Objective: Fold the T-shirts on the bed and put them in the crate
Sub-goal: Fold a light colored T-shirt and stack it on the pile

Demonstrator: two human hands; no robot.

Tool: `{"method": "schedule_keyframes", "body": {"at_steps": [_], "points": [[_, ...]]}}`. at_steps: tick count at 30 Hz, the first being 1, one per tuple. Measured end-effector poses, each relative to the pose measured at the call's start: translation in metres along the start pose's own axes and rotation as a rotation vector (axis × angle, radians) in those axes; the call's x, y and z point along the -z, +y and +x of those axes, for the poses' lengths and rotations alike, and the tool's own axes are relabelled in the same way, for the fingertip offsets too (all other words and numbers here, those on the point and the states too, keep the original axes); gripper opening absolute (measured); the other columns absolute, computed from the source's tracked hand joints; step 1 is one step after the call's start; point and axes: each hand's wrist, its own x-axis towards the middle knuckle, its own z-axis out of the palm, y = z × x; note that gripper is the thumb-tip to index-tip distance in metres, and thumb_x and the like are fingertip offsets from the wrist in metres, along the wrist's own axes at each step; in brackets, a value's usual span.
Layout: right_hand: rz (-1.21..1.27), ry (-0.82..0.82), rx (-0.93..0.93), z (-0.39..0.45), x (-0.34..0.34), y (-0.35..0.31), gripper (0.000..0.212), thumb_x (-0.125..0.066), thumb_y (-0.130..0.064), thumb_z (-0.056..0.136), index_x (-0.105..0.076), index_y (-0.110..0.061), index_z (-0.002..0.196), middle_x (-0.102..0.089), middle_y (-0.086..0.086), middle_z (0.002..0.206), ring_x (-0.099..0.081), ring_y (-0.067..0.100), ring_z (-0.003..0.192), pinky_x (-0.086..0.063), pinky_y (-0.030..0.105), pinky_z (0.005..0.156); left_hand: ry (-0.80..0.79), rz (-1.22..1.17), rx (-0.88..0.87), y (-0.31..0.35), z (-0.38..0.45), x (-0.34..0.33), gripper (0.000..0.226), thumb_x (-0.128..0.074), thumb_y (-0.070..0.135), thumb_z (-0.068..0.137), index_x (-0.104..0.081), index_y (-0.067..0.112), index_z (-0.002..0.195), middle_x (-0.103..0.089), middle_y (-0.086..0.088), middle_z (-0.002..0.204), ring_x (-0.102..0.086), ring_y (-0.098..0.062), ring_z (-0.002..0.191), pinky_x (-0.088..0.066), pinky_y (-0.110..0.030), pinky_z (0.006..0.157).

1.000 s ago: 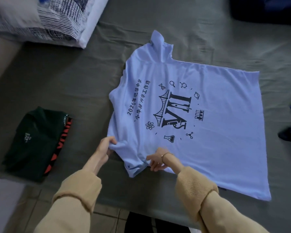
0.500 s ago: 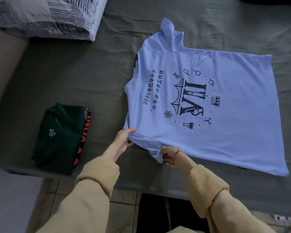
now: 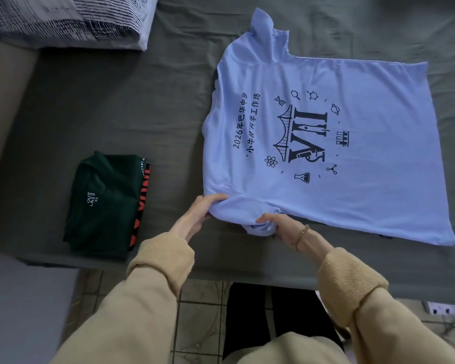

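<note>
A patterned pillow (image 3: 71, 19) lies at the upper left of the frame on the grey bed (image 3: 116, 106). At centre left sits a folded dark green T-shirt (image 3: 103, 203), its label reading "OUT LAS XS", orange lettering showing at its right edge. The light blue T-shirt (image 3: 326, 143) spreads flat across the centre right, printed "2026" with Chinese characters and science icons. The left hand (image 3: 195, 216) pinches its lower-left edge; the right hand (image 3: 276, 224) grips the bunched sleeve beside it.
</note>
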Motion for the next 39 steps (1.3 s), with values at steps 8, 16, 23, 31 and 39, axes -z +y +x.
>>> {"method": "schedule_keyframes", "body": {"at_steps": [8, 16, 23, 31, 39], "points": [[-0.097, 0.015, 0.050, -0.008, -0.001, 0.003, 0.046, -0.071, -0.027, 0.058, -0.062, -0.010, 0.100, -0.066, 0.007, 0.102, -0.062, 0.017, 0.091, -0.050, 0.024, 0.076, -0.213, -0.151, -0.072, -0.001, -0.020, 0.005, 0.028, -0.056, 0.019, 0.065, -0.064, 0.008, 0.089, -0.069, -0.001, 0.086, -0.063, -0.012, 0.078, -0.049, -0.023, 0.070], [-0.016, -0.047, 0.150, -0.013, -0.004, 0.008, 0.029, -0.061, -0.023, 0.064, -0.061, -0.004, 0.086, -0.064, 0.007, 0.077, -0.059, 0.018, 0.073, -0.045, 0.022, 0.068, -0.120, -0.137, -0.189, -0.003, -0.024, 0.005, 0.045, -0.065, 0.020, 0.053, -0.062, 0.007, 0.096, -0.066, -0.002, 0.092, -0.060, -0.014, 0.084, -0.045, -0.022, 0.073], [-0.010, 0.046, 0.119, -0.013, -0.011, 0.017, 0.040, -0.057, -0.024, 0.061, -0.056, -0.011, 0.099, -0.061, 0.006, 0.096, -0.058, 0.014, 0.084, -0.046, 0.017, 0.072, -0.234, -0.016, -0.135, -0.015, -0.031, 0.009, 0.036, -0.070, 0.022, 0.067, -0.066, 0.006, 0.099, -0.072, 0.000, 0.098, -0.066, -0.017, 0.095, -0.052, -0.025, 0.083], [0.063, 0.017, 0.009, -0.011, -0.013, 0.022, 0.017, -0.046, -0.005, 0.077, -0.055, -0.003, 0.092, -0.067, 0.010, 0.071, -0.067, 0.023, 0.061, -0.057, 0.030, 0.059, -0.242, 0.125, -0.017, -0.032, -0.030, 0.017, 0.010, -0.053, 0.015, 0.095, -0.060, 0.013, 0.102, -0.066, -0.003, 0.103, -0.063, -0.016, 0.091, -0.051, -0.028, 0.081], [-0.572, 0.172, -0.145, 0.006, -0.004, 0.039, 0.020, -0.060, -0.011, 0.086, -0.053, -0.009, 0.105, -0.069, 0.008, 0.087, -0.068, 0.011, 0.058, -0.054, 0.023, 0.055, -0.113, 0.591, -0.016, -0.055, -0.024, 0.031, 0.029, -0.051, 0.008, 0.090, -0.050, 0.008, 0.119, -0.062, -0.011, 0.110, -0.066, -0.027, 0.083, -0.057, -0.039, 0.078]]}}
